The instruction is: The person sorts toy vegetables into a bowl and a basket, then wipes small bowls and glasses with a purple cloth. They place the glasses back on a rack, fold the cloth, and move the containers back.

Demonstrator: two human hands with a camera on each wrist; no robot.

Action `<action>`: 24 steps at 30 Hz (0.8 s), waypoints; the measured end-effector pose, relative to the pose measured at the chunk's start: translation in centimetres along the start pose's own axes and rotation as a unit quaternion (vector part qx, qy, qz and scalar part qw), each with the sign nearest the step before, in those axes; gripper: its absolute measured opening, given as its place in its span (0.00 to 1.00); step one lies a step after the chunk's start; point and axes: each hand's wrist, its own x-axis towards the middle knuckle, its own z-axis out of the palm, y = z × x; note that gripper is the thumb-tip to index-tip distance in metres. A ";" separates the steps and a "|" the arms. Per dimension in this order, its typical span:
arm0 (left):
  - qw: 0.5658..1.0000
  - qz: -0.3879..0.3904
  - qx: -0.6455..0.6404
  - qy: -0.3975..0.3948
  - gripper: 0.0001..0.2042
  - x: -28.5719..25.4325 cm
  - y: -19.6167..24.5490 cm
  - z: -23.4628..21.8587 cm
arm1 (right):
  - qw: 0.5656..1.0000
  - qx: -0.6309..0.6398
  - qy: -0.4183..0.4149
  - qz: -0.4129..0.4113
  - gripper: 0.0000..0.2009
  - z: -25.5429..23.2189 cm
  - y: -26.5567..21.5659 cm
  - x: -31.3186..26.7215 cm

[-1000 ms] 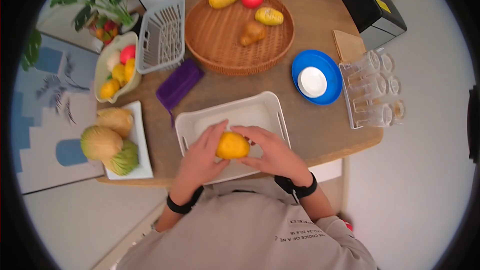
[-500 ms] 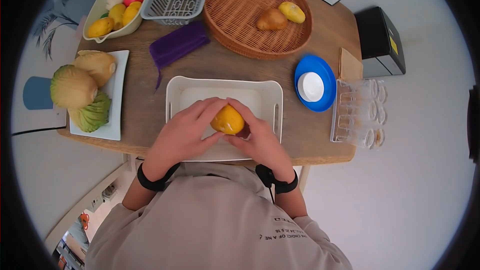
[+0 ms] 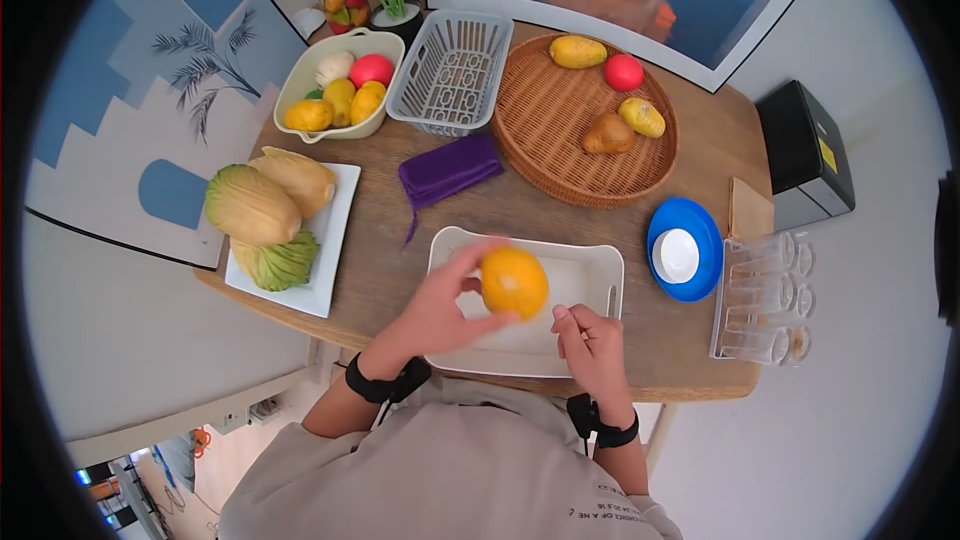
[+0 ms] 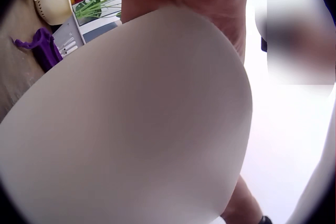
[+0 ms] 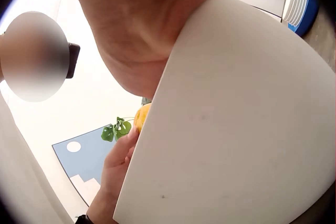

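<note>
My left hand (image 3: 447, 302) grips a round yellow-orange fruit (image 3: 515, 283) between thumb and fingers, over a white plastic bin (image 3: 585, 280). A pale spot shows on the side of the fruit facing up. Beside it on the right, my right hand (image 3: 597, 345) has its fingers curled in, with the thumb against the index finger and nothing visible held. In the left wrist view a broad pale wall of the bin (image 4: 136, 119) hides the left fingers. The right wrist view shows part of the fruit (image 5: 142, 116) past the bin's edge, with the left hand (image 5: 113, 169) on it.
Behind the bin lie a purple pouch (image 3: 448, 170), a grey basket (image 3: 402, 105) and a round wicker tray (image 3: 550, 125) with fruit. A bowl of fruit (image 3: 290, 90) and a plate of cabbages (image 3: 340, 200) stand left. On the right are a blue plate (image 3: 705, 240) and a glass rack (image 3: 720, 310).
Both hands were around the fruit earlier. Now the right hand has come off it to the right and curled its fingers, while the left alone holds the fruit. The head view has shifted.
</note>
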 end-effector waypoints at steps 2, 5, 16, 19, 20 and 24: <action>0.976 0.054 -0.139 0.156 0.28 1.5 -1.8 -0.8 | 1.000 -0.005 -0.004 -0.028 0.16 -0.1 0.3 0.2; 0.895 0.035 -0.323 0.307 0.20 5.3 -1.0 -6.7 | 1.000 0.012 -0.012 -0.022 0.13 -0.3 0.7 0.1; 0.990 -0.136 -0.026 -0.034 0.14 7.1 -0.6 -9.4 | 0.997 -0.001 -0.038 -0.069 0.09 -0.8 0.2 -0.1; 0.971 -0.091 0.131 -0.176 0.14 9.4 1.2 -5.8 | 0.990 0.012 -0.089 -0.105 0.11 -1.3 0.0 -0.2; 0.974 -0.045 0.140 -0.170 0.16 10.6 1.4 -4.7 | 0.986 0.017 -0.114 -0.120 0.13 -1.5 0.1 -0.2; 0.911 0.005 0.333 -0.243 0.24 18.0 3.6 -0.1 | 0.945 -0.069 -0.218 -0.234 0.20 -1.5 1.2 -0.4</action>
